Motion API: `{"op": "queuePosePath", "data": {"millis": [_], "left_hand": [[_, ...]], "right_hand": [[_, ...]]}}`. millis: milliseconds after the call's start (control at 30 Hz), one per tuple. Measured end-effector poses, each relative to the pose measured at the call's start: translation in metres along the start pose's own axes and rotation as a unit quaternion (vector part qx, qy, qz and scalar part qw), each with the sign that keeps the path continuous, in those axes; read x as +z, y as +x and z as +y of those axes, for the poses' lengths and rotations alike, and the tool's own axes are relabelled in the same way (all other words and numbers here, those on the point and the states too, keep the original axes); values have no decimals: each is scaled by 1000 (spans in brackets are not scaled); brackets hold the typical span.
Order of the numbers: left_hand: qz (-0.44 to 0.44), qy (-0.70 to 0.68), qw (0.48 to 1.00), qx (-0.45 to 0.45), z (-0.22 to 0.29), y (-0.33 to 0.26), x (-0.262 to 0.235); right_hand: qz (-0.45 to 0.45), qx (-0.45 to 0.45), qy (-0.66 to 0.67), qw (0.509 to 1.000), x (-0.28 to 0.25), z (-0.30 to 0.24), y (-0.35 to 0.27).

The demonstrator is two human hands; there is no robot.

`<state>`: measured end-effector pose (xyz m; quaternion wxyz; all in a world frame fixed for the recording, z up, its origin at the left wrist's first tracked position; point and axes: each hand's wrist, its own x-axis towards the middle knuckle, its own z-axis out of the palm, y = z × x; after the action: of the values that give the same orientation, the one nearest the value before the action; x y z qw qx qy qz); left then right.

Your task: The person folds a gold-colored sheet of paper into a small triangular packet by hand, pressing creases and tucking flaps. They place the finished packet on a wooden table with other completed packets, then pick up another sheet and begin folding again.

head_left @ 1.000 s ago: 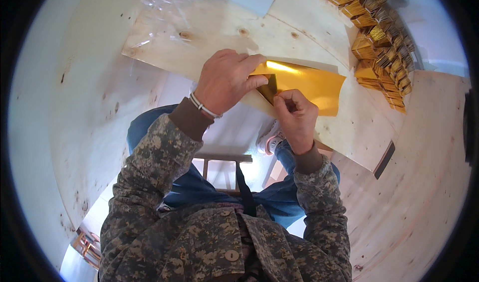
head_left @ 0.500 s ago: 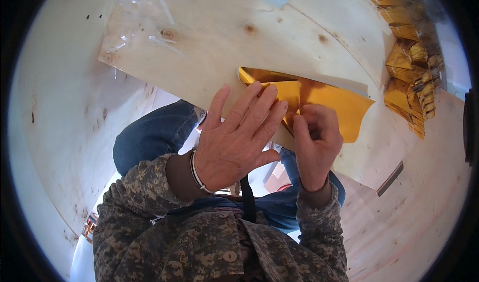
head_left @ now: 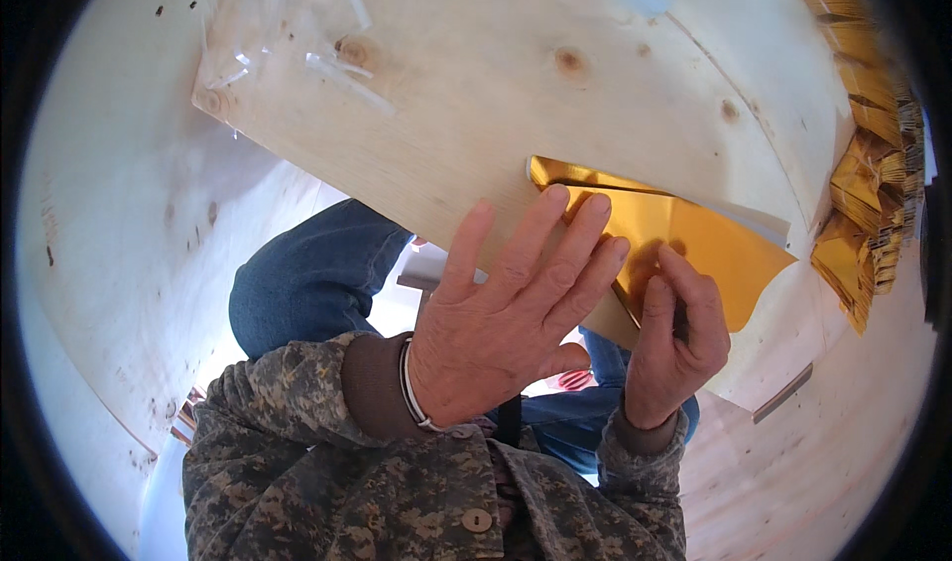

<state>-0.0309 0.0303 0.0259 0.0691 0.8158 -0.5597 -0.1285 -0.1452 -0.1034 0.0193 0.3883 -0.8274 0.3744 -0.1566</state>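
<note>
A shiny gold foil paper sheet (head_left: 739, 263) lies at an angle on the light wooden board, with a narrow band along its far left edge rolled or folded up. My left hand (head_left: 501, 313) is spread flat, its fingertips on the left part of the sheet. To its right, my right hand (head_left: 684, 348) hovers at the near part of the sheet, its thumb and index finger slightly apart with no paper visible between them. Its other fingers curl in, and their tips are partly hidden. The sheet's near left part is covered by my left hand.
Stacks of folded gold paper pieces (head_left: 861, 194) line the board's far right side. Clear plastic strips (head_left: 327, 65) lie at the far left of the wooden board (head_left: 446, 95). My jeans-clad knee (head_left: 297, 278) is below the board's near edge. A dark strip (head_left: 781, 392) edges the near right corner.
The view has shifted, so the board's things sit differently in it. A flap that stood folded over beside my right hand now looks flattened, and that hand's thumb and index finger have parted.
</note>
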Motion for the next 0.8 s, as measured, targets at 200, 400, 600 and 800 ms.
{"op": "queuePosePath", "data": {"millis": [200,400,600,800], "left_hand": [[-10,-22,1000,-11,2,6,0],[-5,-33,999,-7,1,8,-2],[59,-140,988,0,-7,8,-19],[22,-434,881,-187,-47,7,-35]], "right_hand": [[-2,16,1,1000,-1,0,-2],[1,26,19,999,0,2,-5],[32,85,113,989,-5,5,-19],[-53,-28,91,994,-13,14,-20]]}}
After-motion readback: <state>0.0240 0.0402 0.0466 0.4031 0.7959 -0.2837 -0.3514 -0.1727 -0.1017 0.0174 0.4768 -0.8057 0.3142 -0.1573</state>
